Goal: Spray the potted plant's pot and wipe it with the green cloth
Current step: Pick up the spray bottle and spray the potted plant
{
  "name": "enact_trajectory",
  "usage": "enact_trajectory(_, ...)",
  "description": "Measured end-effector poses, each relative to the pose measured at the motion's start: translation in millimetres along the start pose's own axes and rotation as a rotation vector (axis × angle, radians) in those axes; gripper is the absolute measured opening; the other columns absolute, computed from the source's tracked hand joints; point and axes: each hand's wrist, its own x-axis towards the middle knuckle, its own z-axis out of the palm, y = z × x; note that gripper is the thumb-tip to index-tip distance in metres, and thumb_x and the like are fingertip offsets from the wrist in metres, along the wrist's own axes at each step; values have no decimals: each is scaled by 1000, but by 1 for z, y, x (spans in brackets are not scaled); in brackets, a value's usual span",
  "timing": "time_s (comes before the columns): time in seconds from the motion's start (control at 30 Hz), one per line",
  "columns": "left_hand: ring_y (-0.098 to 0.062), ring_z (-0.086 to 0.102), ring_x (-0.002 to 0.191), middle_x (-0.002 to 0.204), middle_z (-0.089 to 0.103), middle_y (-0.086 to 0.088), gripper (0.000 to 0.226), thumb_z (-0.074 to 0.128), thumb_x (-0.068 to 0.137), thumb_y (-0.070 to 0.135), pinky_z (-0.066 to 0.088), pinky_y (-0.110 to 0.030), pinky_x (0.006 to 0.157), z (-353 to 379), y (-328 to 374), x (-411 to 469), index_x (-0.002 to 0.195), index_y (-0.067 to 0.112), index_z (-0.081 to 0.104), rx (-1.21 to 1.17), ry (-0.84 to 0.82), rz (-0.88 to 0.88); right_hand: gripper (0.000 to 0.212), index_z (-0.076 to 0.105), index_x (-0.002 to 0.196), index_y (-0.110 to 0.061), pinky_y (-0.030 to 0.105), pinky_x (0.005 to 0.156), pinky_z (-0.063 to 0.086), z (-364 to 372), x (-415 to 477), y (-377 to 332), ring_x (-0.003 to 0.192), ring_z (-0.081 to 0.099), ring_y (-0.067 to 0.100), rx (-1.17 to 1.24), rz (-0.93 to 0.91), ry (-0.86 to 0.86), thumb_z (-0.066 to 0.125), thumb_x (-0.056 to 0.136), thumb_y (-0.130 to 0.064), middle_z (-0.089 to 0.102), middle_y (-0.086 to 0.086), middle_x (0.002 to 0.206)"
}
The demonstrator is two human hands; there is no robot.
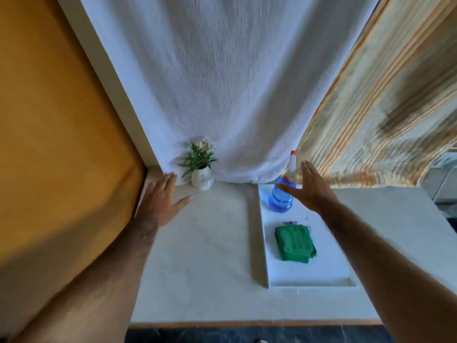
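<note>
I see my left hand (162, 199) at ten o'clock, fingers spread and empty over the pale table (210, 243), just beside the potted plant (199, 159). Its white pot (202, 179) stands at eleven o'clock against the white curtain (222, 82). My right hand (306, 188) is at one o'clock, palm wide and fingers splayed, in front of the blue spray bottle (279, 198); I cannot tell whether it touches. The bottle stands upright at the far end of a white tray (309, 278). The folded green cloth (294, 242) lies on the same tray at three o'clock, apart from the bottle. A striped curtain (383, 107) hangs at two o'clock.
</note>
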Motion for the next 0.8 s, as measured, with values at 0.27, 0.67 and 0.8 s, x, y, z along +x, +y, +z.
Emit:
enact_trajectory(0.27, -17, 4, 161, 176, 9, -4, 98, 34, 94, 75, 4, -49, 131, 104, -41, -32, 165, 12, 10, 62, -254, -81, 72, 46, 128, -24, 31, 88, 48, 72, 3, 4, 106, 64, 20, 435, 112, 227, 86, 75, -51, 65, -1, 114)
enact_trajectory(0.67, -25, 21, 160, 174, 18, -9, 121, -7, 78, 91, 13, -65, 125, 170, -71, -54, 163, 8, 22, 96, -139, -68, 40, 69, 111, -29, 38, 87, 58, 108, 46, 10, 87, 70, 15, 692, 213, 472, 82, 75, -38, 71, -4, 91)
enact_trajectory(0.8, -25, 21, 160, 174, 17, -9, 119, -7, 80, 89, 12, -64, 126, 174, -72, -55, 163, 8, 22, 89, -125, -58, 20, 71, 102, -28, 27, 77, 55, 107, 46, 9, 78, 68, 3, 769, 211, 517, 75, 82, -29, 69, -6, 84)
